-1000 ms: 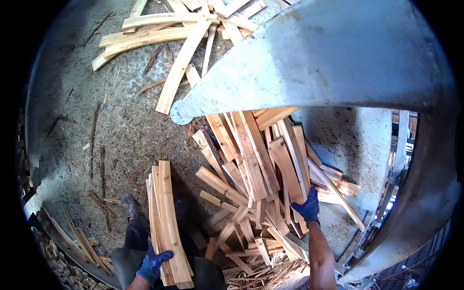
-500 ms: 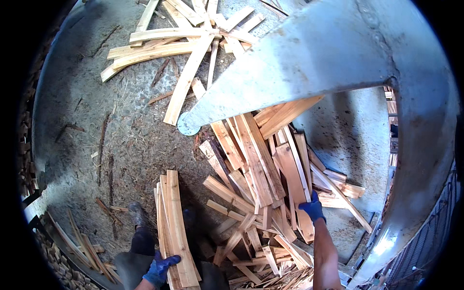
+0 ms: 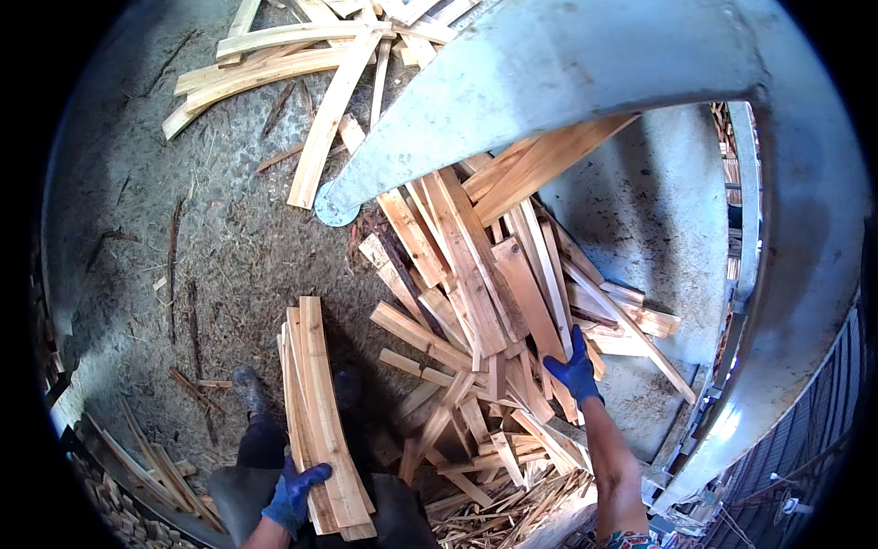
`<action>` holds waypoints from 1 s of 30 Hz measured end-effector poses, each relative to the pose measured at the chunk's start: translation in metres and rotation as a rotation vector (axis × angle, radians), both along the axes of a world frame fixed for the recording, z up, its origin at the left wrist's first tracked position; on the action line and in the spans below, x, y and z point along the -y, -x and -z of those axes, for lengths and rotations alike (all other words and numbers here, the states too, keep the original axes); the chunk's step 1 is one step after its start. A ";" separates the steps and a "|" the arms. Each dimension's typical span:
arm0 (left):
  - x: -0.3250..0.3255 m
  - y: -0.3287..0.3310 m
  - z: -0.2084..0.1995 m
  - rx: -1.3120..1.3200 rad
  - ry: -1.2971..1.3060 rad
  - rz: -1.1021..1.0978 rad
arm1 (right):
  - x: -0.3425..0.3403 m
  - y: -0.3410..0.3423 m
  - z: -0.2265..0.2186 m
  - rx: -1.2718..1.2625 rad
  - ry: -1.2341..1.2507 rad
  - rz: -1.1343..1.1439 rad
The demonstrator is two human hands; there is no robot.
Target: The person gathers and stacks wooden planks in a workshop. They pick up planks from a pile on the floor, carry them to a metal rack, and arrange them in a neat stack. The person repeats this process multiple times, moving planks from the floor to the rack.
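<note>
My left hand (image 3: pixel 293 495), in a blue glove, is closed on a small bundle of long wooden boards (image 3: pixel 321 393). The bundle stands tilted in front of my legs, with my thumb lying across its face. At the right-hand pile my right hand (image 3: pixel 574 371), also gloved in blue, rests against a reddish plank (image 3: pixel 529 291). Its thumb and fingers are spread apart, the thumb over the plank's face and the fingers by its right edge. Around it lies a heap of loose boards (image 3: pixel 477 265), criss-crossed at many angles.
A large grey metal arm (image 3: pixel 549 82) reaches over the pile and ends in a round tip (image 3: pixel 337 205). More boards (image 3: pixel 334 128) lie at the far left on the debris-strewn floor (image 3: pixel 238 247). Thin wood scraps (image 3: pixel 512 522) gather near me. A curved metal wall (image 3: pixel 805 229) rises at right.
My view has shifted, so the pile and metal arm sit higher and further left. My right hand has spread its fingers and sits lower along the plank. The left hand still holds the bundle.
</note>
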State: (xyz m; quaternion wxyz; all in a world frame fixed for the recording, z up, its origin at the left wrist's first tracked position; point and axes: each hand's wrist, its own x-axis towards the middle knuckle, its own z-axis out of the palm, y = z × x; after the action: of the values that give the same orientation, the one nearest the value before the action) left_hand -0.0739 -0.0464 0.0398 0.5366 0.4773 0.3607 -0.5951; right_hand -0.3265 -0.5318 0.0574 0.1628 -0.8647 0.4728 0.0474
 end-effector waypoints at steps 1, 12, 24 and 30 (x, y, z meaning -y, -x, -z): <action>0.002 -0.003 -0.001 -0.006 0.003 0.004 | -0.002 0.009 0.002 0.007 -0.009 0.067; 0.006 0.003 -0.006 0.003 -0.043 -0.014 | -0.151 0.029 -0.147 -0.222 -0.364 0.251; 0.003 0.022 0.023 0.064 -0.021 -0.070 | -0.308 -0.163 -0.015 -0.232 -0.945 -0.367; 0.013 0.008 0.010 0.147 -0.001 -0.020 | -0.255 -0.159 -0.022 0.089 -1.329 -0.177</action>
State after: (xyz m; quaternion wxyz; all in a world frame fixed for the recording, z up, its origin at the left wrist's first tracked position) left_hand -0.0822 -0.0596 0.0302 0.5674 0.5163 0.3255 -0.5528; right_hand -0.1674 -0.2766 0.0796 0.6755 -0.6172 0.2631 0.3058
